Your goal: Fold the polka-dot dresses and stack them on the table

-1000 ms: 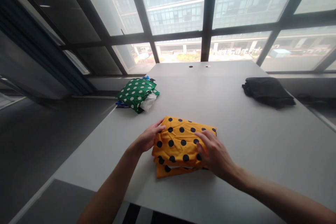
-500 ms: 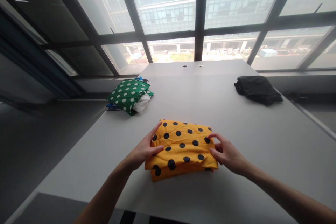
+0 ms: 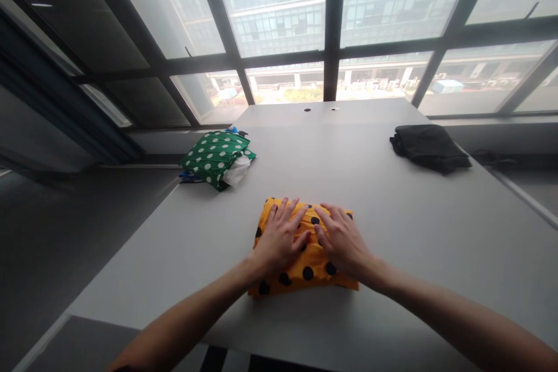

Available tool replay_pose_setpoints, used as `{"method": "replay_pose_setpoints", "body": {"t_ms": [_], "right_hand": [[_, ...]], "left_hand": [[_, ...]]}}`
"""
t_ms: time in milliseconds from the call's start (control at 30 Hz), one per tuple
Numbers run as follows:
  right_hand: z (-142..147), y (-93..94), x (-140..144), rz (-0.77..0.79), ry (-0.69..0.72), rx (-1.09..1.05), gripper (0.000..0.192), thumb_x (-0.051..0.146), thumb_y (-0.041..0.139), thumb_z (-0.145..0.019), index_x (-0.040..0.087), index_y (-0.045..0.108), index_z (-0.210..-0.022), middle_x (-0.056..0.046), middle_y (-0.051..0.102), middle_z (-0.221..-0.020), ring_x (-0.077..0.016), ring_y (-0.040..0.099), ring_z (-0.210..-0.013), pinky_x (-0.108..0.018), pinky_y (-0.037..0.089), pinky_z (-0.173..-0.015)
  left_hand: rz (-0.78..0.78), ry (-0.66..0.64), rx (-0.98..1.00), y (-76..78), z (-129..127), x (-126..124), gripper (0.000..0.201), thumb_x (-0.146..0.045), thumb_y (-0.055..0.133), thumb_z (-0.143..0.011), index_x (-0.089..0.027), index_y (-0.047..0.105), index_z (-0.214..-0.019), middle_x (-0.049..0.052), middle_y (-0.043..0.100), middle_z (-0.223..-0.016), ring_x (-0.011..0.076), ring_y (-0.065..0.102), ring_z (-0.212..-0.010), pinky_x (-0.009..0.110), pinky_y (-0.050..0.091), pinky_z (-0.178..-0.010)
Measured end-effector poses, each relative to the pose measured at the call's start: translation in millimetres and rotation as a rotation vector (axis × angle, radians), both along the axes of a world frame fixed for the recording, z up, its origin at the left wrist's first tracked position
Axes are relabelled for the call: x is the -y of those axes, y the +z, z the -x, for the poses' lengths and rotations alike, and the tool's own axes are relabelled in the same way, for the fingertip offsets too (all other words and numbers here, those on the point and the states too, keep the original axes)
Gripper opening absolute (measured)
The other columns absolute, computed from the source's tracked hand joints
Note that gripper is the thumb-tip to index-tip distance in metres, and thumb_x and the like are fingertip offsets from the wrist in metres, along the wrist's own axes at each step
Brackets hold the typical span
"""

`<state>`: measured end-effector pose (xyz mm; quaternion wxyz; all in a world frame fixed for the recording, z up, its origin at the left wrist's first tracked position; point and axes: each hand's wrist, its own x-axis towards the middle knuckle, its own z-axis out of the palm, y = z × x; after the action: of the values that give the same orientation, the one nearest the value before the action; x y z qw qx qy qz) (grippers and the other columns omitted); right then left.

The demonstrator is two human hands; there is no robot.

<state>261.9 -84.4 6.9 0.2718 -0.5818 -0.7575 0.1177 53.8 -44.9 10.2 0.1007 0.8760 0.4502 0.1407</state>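
A folded yellow cloth with black polka dots (image 3: pixel 308 258) lies on the white table in front of me, wrinkled on top. My left hand (image 3: pixel 281 238) rests flat across its left half with the fingers spread. Over the right half lies my right hand (image 3: pixel 342 241), fingers also apart and touching the fabric. Neither hand grips the cloth. Parts of its top are hidden under both palms.
At the table's left edge is a green polka-dot bundle (image 3: pixel 213 157) with a white piece (image 3: pixel 238 171) beside it. Folded black cloth (image 3: pixel 429 147) lies at the right edge. The white table (image 3: pixel 322 151) reaches back to tall windows.
Both hands have left the side edges of the yellow cloth and moved inward onto its top. The cloth looks a little flatter at its front edge.
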Motion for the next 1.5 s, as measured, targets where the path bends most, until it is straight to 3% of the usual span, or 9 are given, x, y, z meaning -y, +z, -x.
{"method": "replay_pose_setpoints", "body": {"t_ms": [100,200,500,800,933,1033,1233,1333,1500], "right_hand": [[14,-24.4,-1,0.055,0.009,0.095,0.057,0.034,0.051,-0.103,0.012,0.05,-0.155,-0.022,0.038,-0.166,-0.0356,0.031,-0.156,-0.058,0.031,-0.124],[12,-40.6,2,0.071,0.027,0.139,0.062,0.039,0.053,-0.103,0.014,0.045,-0.16,-0.02,0.031,-0.169,-0.0351,0.024,-0.159,-0.058,0.024,-0.127],[-7,-53.0,7,-0.054,0.022,0.195,0.066,0.037,0.057,-0.099,0.018,0.044,-0.161,-0.017,0.032,-0.169,-0.0358,0.028,-0.157,-0.056,0.024,-0.127],[-68,-54.5,-62,-0.013,-0.129,0.29,0.058,0.04,0.047,-0.102,0.017,0.053,-0.155,-0.015,0.037,-0.168,-0.0332,0.033,-0.156,-0.052,0.022,-0.128],[-84,-53.4,-75,0.0,-0.168,0.313,0.059,0.04,0.046,-0.103,0.019,0.049,-0.158,-0.014,0.037,-0.168,-0.0315,0.031,-0.157,-0.05,0.02,-0.129],[-86,-55.0,-75,0.0,-0.171,0.3,0.06,0.041,0.046,-0.103,0.018,0.049,-0.158,-0.014,0.035,-0.169,-0.0312,0.03,-0.157,-0.05,0.019,-0.129],[-92,-60.1,-79,-0.006,-0.118,0.091,0.055,0.04,0.035,-0.106,0.017,0.058,-0.15,-0.011,0.042,-0.165,-0.0268,0.033,-0.156,-0.049,0.02,-0.13],[-100,-63.7,-83,-0.047,-0.186,-0.161,0.057,0.034,0.024,-0.107,0.017,0.063,-0.145,-0.01,0.056,-0.156,-0.0233,0.044,-0.15,-0.047,0.029,-0.127],[-114,-66.3,-84,-0.082,-0.357,-0.178,0.06,0.041,0.03,-0.106,0.011,0.055,-0.152,-0.017,0.042,-0.165,-0.0282,0.031,-0.157,-0.05,0.026,-0.128]], "left_hand": [[-0.037,-0.006,-0.061,-26.7,-7,4,0.065,-0.047,0.055,-0.101,-0.028,0.043,-0.162,0.01,0.033,-0.171,0.0416,0.022,-0.158,0.065,0.014,-0.127],[-0.099,0.006,-0.086,-40.3,-4,11,0.071,-0.045,0.058,-0.098,-0.027,0.039,-0.164,0.008,0.03,-0.172,0.0409,0.02,-0.158,0.063,0.012,-0.128],[-0.086,0.021,-0.084,-37.6,-14,6,0.074,-0.042,0.063,-0.093,-0.029,0.041,-0.163,0.006,0.034,-0.171,0.041,0.021,-0.158,0.062,0.013,-0.129],[-0.067,-0.007,-0.02,-41.8,-78,-93,0.068,-0.051,0.05,-0.101,-0.021,0.043,-0.161,0.011,0.034,-0.17,0.0334,0.025,-0.159,0.055,0.015,-0.13],[0.053,0.185,0.001,-50.6,-73,-134,0.07,-0.054,0.04,-0.105,-0.016,0.038,-0.163,0.017,0.033,-0.169,0.0363,0.026,-0.158,0.06,0.013,-0.128],[0.12,0.178,0.024,-57.6,-54,-147,0.069,-0.055,0.031,-0.107,-0.016,0.036,-0.164,0.017,0.032,-0.17,0.0364,0.022,-0.159,0.061,0.008,-0.127],[0.147,0.203,0.192,-30.7,-43,-149,0.073,-0.061,0.021,-0.108,-0.021,0.023,-0.169,0.016,0.026,-0.173,0.0359,0.02,-0.16,0.062,0.011,-0.126],[0.047,0.039,0.158,-14.7,-62,-136,0.071,-0.062,0.029,-0.107,-0.024,0.029,-0.167,0.013,0.029,-0.172,0.0325,0.019,-0.161,0.056,0.012,-0.129],[-0.057,-0.19,-0.047,-26.4,-95,-101,0.061,-0.061,0.044,-0.104,-0.029,0.051,-0.156,0.009,0.039,-0.168,0.0357,0.025,-0.158,0.061,0.012,-0.128]]}}
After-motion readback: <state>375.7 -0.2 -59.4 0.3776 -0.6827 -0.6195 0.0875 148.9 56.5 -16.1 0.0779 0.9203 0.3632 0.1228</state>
